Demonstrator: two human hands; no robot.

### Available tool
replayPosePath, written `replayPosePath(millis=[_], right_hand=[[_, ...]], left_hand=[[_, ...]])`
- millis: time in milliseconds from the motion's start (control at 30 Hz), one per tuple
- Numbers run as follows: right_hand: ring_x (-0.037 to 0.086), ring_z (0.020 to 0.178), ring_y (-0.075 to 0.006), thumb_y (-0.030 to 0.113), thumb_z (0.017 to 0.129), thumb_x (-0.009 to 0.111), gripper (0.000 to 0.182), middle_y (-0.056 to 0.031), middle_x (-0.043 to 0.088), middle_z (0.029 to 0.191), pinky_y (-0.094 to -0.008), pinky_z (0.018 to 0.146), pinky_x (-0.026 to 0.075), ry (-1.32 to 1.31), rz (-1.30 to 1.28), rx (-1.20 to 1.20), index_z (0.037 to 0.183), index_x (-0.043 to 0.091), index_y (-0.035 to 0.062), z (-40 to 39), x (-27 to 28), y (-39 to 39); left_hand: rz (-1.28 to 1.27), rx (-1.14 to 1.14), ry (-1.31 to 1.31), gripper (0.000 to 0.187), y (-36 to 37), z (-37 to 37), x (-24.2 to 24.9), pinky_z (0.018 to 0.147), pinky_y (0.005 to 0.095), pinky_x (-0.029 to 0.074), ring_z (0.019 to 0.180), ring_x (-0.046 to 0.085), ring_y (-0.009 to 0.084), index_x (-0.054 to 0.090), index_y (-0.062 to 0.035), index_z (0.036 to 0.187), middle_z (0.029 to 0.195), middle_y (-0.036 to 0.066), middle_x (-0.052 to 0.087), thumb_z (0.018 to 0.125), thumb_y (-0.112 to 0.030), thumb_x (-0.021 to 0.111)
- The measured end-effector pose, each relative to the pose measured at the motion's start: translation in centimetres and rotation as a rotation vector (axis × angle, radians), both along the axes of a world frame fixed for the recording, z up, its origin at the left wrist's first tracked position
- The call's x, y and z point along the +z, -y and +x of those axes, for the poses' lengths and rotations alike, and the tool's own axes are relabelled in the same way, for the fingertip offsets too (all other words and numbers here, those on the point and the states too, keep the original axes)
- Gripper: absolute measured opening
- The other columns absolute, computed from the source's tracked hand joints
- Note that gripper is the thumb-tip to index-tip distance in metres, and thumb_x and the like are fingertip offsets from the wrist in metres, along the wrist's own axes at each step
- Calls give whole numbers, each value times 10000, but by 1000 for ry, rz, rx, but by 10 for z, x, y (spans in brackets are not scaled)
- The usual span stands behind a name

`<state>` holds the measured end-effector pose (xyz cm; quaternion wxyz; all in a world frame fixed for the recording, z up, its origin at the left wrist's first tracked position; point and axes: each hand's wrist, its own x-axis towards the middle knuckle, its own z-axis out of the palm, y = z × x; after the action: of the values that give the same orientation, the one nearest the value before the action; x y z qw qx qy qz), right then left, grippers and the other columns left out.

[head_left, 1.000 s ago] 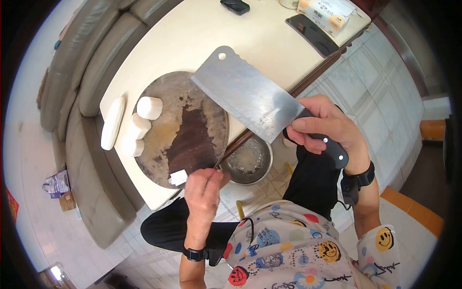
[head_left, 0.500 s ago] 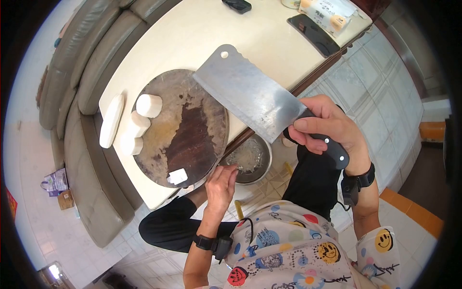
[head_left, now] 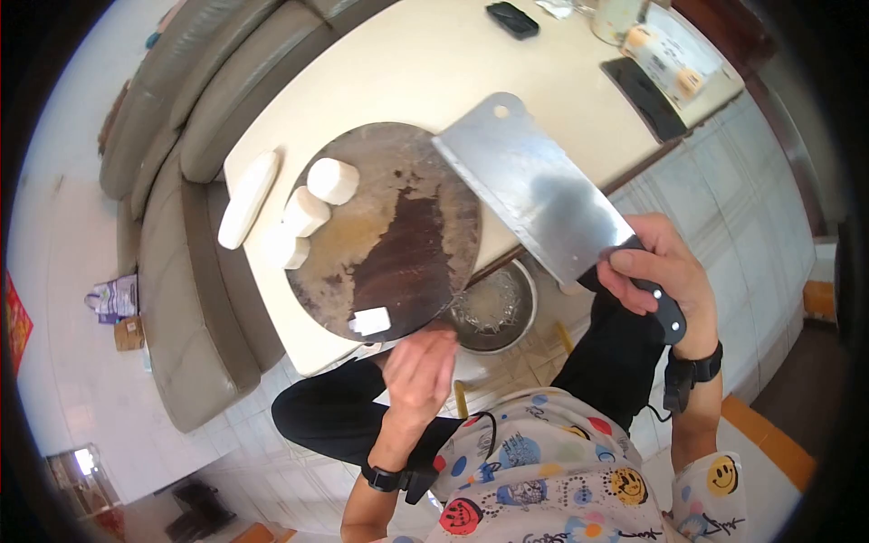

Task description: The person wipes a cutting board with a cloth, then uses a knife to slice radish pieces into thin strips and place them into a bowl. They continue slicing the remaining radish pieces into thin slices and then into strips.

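Note:
My right hand (head_left: 665, 271) is closed round the black handle of a large cleaver (head_left: 543, 195), whose blade points up and left over the table edge. My left hand (head_left: 419, 371) is at the near rim of the round wooden chopping board (head_left: 416, 253); its fingers are bent and blurred, and anything in them is hidden. Near the board's lower edge lies a small white piece (head_left: 370, 320). Along its left side sit thick white cylindrical chunks (head_left: 332, 181). A long white peeled piece (head_left: 249, 201) rests on the table left of the board.
The cream table (head_left: 380, 77) carries a black phone (head_left: 644, 100), a small black object (head_left: 513, 20), a printed packet (head_left: 674, 61) and a glass jar (head_left: 617, 20). A metal bowl (head_left: 520, 330) with pale scraps is below the table edge. A grey sofa (head_left: 195, 299) stands at left.
The view has shifted, so the table and board appear further right. My right hand still holds the cleaver, and my left hand remains by the board's near rim.

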<state>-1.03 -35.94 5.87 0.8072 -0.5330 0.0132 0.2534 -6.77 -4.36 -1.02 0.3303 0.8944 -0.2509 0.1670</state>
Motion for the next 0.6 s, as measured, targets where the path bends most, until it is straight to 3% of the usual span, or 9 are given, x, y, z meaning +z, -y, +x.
replayPosePath(millis=[133,233,333,600], right_hand=[[456,404,-51,168,905,607,214,-87,594,681,-192,381,350,34,0,15,863,570,-39,-1,-6,-1],[459,405,-59,162,918,590,206,-81,594,683,-192,383,350,43,-68,40,902,577,-43,-1,-5,-8],[452,412,-60,138,918,585,195,-57,584,680,-196,390,355,48,-147,62,985,592,-45,0,-3,-21],[481,469,-47,107,922,551,125,-12,559,680,-205,434,372,230,-313,377,960,588,-7,38,23,-63]], left_hand=[[134,444,2,391,-26,4,13,853,384,507,1024,599,318,640,12,1094,1126,184,603,733,-26,783],[152,557,-133,427,-37,10,13,879,394,499,1060,585,326,631,7,1136,1181,193,580,744,-57,785],[103,543,-136,395,-40,12,10,885,390,500,1039,603,316,650,14,1102,1148,186,614,741,-67,788],[-201,375,-217,387,-39,32,7,911,352,483,1061,614,289,676,-26,1074,1143,154,645,701,23,765]])
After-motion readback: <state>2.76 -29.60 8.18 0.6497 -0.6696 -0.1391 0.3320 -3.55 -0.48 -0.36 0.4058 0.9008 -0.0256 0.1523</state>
